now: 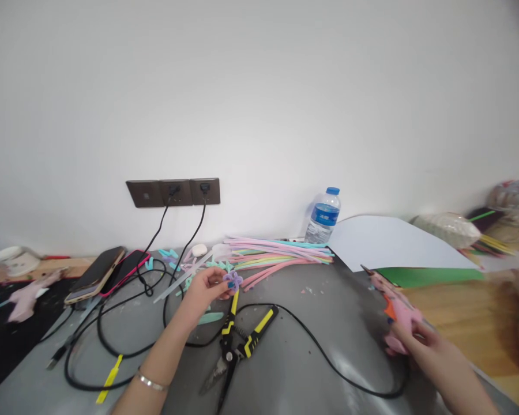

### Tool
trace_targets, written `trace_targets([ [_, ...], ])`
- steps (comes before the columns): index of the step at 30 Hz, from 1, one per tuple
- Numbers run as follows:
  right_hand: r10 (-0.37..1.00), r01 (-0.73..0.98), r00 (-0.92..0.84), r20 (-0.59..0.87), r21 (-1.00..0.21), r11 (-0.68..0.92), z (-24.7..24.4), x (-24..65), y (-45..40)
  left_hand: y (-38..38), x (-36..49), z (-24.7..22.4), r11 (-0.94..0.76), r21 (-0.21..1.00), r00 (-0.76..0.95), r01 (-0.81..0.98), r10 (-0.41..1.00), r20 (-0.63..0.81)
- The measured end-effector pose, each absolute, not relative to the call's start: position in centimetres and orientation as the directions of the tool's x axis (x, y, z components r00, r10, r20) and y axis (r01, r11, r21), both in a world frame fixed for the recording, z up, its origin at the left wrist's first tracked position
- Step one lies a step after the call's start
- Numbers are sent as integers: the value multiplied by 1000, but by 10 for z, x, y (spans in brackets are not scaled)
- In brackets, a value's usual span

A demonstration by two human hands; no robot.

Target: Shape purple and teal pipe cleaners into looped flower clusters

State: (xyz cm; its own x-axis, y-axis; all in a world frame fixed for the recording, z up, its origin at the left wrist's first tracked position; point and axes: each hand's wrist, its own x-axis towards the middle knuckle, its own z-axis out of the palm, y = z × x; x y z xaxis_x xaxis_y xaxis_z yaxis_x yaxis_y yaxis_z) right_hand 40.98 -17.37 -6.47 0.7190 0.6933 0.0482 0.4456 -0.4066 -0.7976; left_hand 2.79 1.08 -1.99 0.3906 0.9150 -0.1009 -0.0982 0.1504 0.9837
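Head view: our left hand pinches a purple flower; our right, reaching out, grips a pink glue gun.

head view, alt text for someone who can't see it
Left hand holds a purple flower shape, right hand a pink glue gun. Yellow-and-black cutters lie on the grey tabletop; pastel craft stems and a water bottle are near the wall.

Two phones, two pink glue guns, one water bottle, one pair of yellow-and-black cutters, one purple fuzzy flower, three wall panels, two black plugs; pastel fuzzy stems too bunched to count.
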Motion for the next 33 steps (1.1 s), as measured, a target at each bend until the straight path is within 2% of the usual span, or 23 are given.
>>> trace_targets([
  [2, 653, 224, 757, -37, -923, -312, -60, 395, -176, 10, 28, -20, 150, 984, 418, -98, 903, -96],
  [4, 594, 103, 803, -50, -970, -221, -52, 377, -173, 9, 29, -20, 146, 985, 452, -92, 888, -89],
  [10, 794, 121, 605, -59, -979, -165, -27, 323, -157, 4, 30, -14, 116, 990, 542, -76, 838, -57],
  [12, 873, 2, 469, -134, -988, -153, -21, 304, -153, 3, 30, -13, 116, 990, 571, -78, 819, -51],
  [15, 957, -278, 197, -212, -948, -153, -16, 279, -149, 3, 28, -13, 113, 991, 615, -70, 787, -46],
  [18, 990, -402, -10, -139, -906, -131, -12, 265, -145, 1, 26, -12, 109, 992, 651, -57, 758, -46],
  [21, 997, -324, -49, -53, -944, -66, -5, 261, -141, -1, 24, -10, 97, 994, 668, -51, 743, -38],
  [25, 999, -76, -13, -50, -996, -51, 2, 261, -136, -4, 22, -5, 80, 996, 686, -49, 727, -25],
  [28, 998, 99, 48, -43, -994, -48, 2, 259, -135, -5, 22, -2, 83, 995, 686, -46, 727, -29],
  [33, 994, 277, 92, -54, -958, -78, 0, 255, -136, -5, 22, -4, 88, 995, 694, -56, 720, -25],
])
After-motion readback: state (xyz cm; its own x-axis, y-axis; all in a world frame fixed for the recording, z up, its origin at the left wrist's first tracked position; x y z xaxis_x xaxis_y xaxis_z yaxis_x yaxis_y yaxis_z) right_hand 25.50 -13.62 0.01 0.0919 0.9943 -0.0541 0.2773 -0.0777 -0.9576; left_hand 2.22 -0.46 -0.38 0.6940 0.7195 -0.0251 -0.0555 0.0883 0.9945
